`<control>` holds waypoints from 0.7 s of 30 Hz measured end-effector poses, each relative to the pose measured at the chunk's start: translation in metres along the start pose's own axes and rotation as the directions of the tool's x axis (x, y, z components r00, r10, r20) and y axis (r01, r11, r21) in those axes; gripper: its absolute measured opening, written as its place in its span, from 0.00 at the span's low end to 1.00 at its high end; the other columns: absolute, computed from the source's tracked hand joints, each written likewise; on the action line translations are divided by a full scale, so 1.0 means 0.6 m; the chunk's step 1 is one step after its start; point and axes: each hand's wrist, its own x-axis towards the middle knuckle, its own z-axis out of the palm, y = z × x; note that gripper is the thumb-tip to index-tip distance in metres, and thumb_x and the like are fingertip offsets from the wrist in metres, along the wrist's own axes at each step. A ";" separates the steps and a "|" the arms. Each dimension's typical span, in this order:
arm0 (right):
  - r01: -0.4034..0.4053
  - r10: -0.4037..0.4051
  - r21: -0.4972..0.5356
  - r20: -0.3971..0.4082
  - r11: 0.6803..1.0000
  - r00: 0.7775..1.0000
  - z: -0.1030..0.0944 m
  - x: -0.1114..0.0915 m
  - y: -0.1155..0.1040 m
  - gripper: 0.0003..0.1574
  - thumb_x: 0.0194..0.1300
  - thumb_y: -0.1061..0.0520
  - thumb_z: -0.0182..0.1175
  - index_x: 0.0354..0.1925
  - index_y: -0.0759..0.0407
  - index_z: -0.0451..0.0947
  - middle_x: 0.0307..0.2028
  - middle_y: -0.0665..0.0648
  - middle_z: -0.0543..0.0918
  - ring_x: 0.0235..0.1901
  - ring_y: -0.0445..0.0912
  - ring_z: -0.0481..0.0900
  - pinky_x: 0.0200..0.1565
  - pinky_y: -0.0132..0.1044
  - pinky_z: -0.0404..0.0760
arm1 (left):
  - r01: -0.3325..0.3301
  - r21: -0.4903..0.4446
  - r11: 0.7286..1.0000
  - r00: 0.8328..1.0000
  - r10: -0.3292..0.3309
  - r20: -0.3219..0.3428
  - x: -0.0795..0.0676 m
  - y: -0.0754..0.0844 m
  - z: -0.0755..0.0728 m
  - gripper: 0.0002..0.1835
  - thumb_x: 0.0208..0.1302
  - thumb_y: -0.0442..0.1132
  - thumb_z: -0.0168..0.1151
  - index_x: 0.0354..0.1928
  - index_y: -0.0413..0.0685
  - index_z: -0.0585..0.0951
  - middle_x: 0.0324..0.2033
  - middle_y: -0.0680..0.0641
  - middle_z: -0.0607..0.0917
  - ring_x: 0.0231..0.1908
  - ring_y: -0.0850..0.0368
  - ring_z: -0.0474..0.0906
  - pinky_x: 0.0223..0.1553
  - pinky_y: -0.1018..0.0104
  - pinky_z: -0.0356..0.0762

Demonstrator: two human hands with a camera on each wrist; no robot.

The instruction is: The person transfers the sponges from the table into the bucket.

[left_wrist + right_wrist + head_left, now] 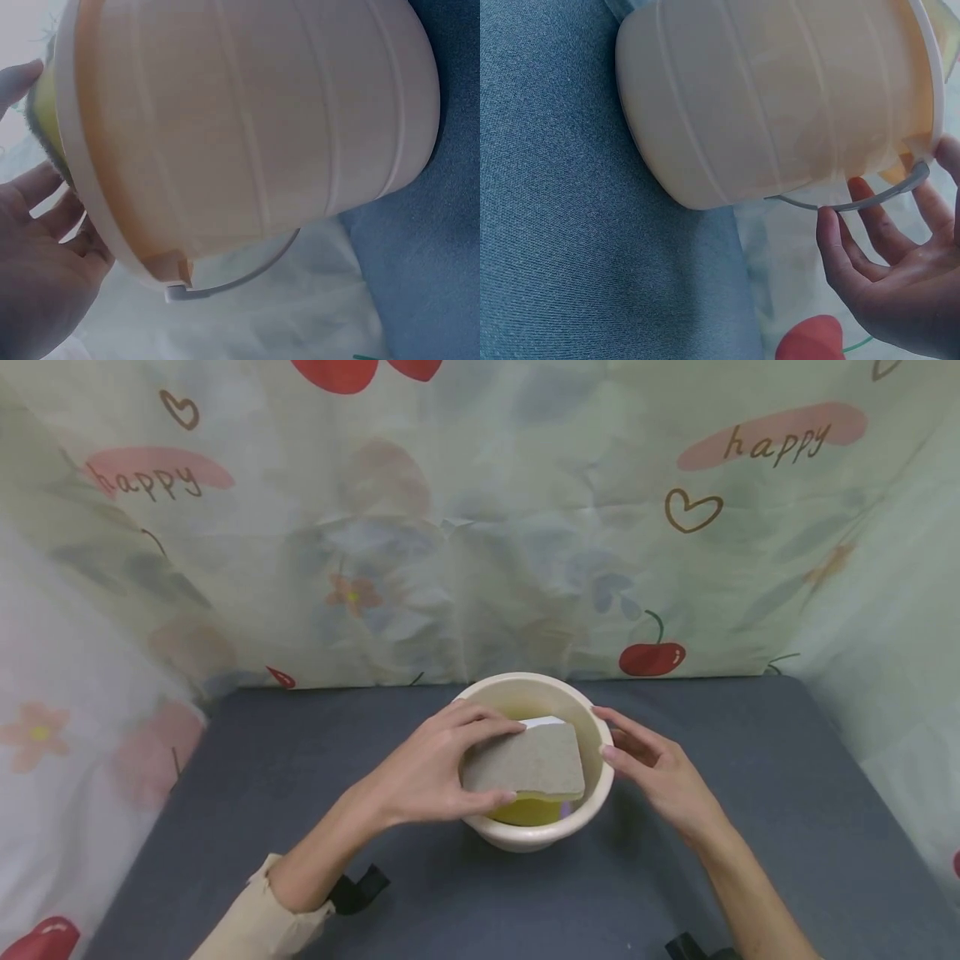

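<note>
My left hand (442,764) holds a thick sponge, grey on top and yellow below, over the mouth of a cream bucket (517,837). Thumb and fingers grip the grey slab (528,764) from its left side. In the left wrist view, the yellow layer of the sponge (46,120) shows beside the bucket rim. My right hand (660,777) holds the bucket at its right rim, thumb and forefinger on the edge. Its other fingers bend below, close to the grey bucket handle (855,204) in the right wrist view.
Inside the bucket lie a yellow thing (525,812), a small purple patch (566,809) and a white piece (542,722), mostly hidden by the sponge. The bucket stands on a dark blue-grey table cloth (315,735). A patterned curtain (480,593) closes off the back and both sides.
</note>
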 end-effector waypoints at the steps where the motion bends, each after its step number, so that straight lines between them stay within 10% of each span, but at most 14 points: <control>1: 0.000 0.000 0.002 0.001 1.000 1.000 0.000 0.000 0.000 0.31 0.59 0.42 0.59 0.61 0.32 0.65 0.51 0.49 0.76 0.51 0.43 0.73 0.48 0.35 0.74 | -0.001 -0.007 1.000 1.000 0.001 0.005 0.001 -0.001 0.001 0.30 0.47 0.63 0.62 0.54 0.62 0.75 0.47 0.64 0.73 0.49 0.71 0.65 0.41 0.73 0.69; 21: -0.007 0.007 -0.003 -0.007 1.000 1.000 0.003 0.001 0.001 0.30 0.60 0.43 0.58 0.61 0.31 0.64 0.52 0.50 0.75 0.52 0.42 0.73 0.51 0.42 0.72 | 0.008 -0.057 0.998 1.000 -0.006 0.024 -0.005 -0.015 0.016 0.33 0.44 0.67 0.63 0.54 0.62 0.76 0.49 0.65 0.72 0.51 0.72 0.64 0.47 0.71 0.68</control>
